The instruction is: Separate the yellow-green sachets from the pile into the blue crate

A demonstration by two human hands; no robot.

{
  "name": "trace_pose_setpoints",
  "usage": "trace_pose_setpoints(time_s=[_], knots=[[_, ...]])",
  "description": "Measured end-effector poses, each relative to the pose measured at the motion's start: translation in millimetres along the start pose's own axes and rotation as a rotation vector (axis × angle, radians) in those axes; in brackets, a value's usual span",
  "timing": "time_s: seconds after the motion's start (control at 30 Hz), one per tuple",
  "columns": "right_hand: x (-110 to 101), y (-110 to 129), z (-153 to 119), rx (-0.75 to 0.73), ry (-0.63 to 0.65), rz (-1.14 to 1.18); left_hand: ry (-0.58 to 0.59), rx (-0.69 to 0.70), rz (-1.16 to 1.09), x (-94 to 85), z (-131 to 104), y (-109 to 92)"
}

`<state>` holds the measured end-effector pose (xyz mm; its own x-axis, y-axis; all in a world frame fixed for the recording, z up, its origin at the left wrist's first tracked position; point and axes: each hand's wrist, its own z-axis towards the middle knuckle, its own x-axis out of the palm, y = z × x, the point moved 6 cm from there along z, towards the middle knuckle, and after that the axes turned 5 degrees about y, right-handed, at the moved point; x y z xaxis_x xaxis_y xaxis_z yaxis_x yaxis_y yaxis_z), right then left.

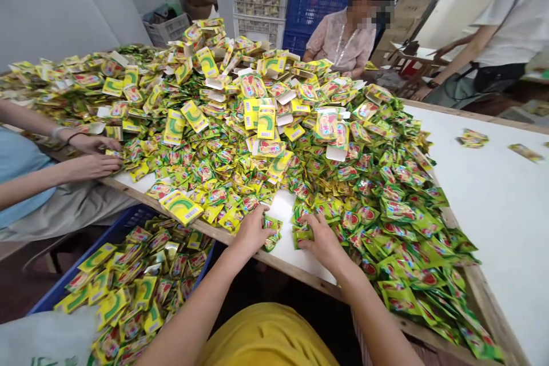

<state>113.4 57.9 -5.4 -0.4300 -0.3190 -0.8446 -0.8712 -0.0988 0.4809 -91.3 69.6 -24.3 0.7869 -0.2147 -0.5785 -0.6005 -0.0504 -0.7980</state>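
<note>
At the table's near edge, my left hand [255, 230] pinches a small green packet [273, 233] between thumb and fingers. To its right, my right hand [319, 240] has its fingers and thumb on another green packet [302, 234]. A patch of bare white tabletop [283, 206] shows between the hands. Behind and to the right lies a large heap of green and yellow packets [398, 211]. Flat yellow boxes [266, 122] lie on top of the heap, some with open flaps, and one yellow box [182, 207] rests near the edge left of my left hand.
A blue crate [92, 254] full of filled boxes stands below the table at left. Another person's hands [96, 154] work at the left edge. A person [343, 40] sits across the heap; another person [506, 40] stands at right. A wooden rim [480, 291] borders the heap.
</note>
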Motion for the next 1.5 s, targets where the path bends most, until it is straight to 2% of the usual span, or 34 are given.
trace_pose_setpoints(time_s=[0.2,0.3,0.37,0.43,0.5,0.57,0.63,0.7,0.77,0.83,0.9,0.97,1.03,1.2,1.3,1.4,1.5], knots=[[3.5,-4.1,-13.4,0.027,0.003,0.098,-0.039,0.025,-0.049,-6.0,-0.7,-3.4],[-0.3,-7.7,-24.1,0.063,-0.003,0.253,-0.145,0.077,0.046,-14.2,-7.8,-8.3],[-4.1,-8.8,-30.2,0.037,-0.012,0.352,-0.268,0.184,0.176,-19.0,-6.0,-24.7],[-5.2,-9.7,-34.4,0.019,-0.004,0.426,-0.338,0.323,0.257,-17.4,8.1,-50.5],[-2.2,-9.2,-37.5,0.021,0.010,0.483,-0.322,0.461,0.312,-8.6,35.1,-79.9],[4.7,-5.6,-41.3,0.018,0.024,0.492,-0.294,0.539,0.424,3.5,66.8,-104.4],[13.5,-1.9,-46.8,0.016,0.027,0.454,-0.272,0.499,0.543,15.9,92.9,-115.5],[21.5,-1.3,-53.0,0.027,0.015,0.409,-0.254,0.416,0.621,28.9,101.2,-115.0],[26.3,-3.7,-57.4,0.035,-0.014,0.403,-0.226,0.395,0.680,44.2,87.9,-110.3],[27.3,-7.3,-58.4,0.037,-0.053,0.418,-0.200,0.399,0.710,56.5,63.2,-105.2],[26.2,-10.6,-56.3,0.041,-0.091,0.442,-0.150,0.355,0.691,61.2,44.7,-101.5],[24.7,-12.3,-53.3,0.038,-0.122,0.474,-0.085,0.300,0.658,58.6,45.0,-104.4],[24.2,-13.2,-51.7,0.032,-0.140,0.507,-0.054,0.252,0.644,48.9,67.8,-114.0],[24.1,-16.9,-56.0,0.035,-0.199,0.512,-0.083,0.044,0.652,13.4,172.1,-139.8],[21.8,-15.2,-58.0,0.019,-0.223,0.514,-0.031,-0.055,0.648,8.6,210.2,-149.5],[18.6,-11.3,-58.4,0.006,-0.216,0.543,0.016,-0.025,0.666,15.9,208.9,-152.3],[16.7,-10.5,-59.0,0.001,-0.205,0.591,0.114,0.073,0.689,28.9,177.6,-144.3]])
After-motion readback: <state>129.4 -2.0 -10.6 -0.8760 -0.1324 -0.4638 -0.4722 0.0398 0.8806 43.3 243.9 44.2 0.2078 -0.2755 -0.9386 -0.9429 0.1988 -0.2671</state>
